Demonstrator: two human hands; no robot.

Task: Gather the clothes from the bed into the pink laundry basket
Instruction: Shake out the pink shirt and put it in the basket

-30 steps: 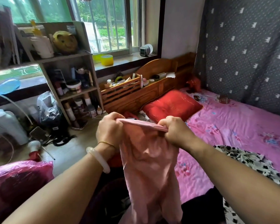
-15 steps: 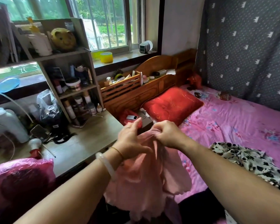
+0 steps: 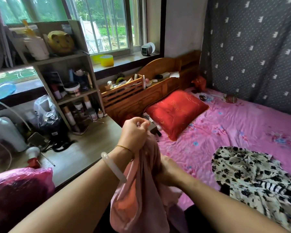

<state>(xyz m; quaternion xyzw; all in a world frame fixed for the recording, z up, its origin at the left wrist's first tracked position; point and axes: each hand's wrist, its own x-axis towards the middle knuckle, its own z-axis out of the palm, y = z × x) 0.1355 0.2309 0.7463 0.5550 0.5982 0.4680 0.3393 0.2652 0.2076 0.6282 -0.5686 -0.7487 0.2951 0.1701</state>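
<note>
Since a moment ago, I am raising my left hand [image 3: 135, 130] with the pink garment [image 3: 138, 190] bunched in its fist, while my right hand [image 3: 165, 172] is sliding lower, wrapping around the hanging cloth beside the bed [image 3: 233, 125]; both forearms are reaching forward, clamping it

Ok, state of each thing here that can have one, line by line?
left hand: grips the top of the pink garment
right hand: holds the garment lower down
pink garment: bunched, hanging
patterned garment: crumpled on the bed
red pillow: flat by the headboard
</note>
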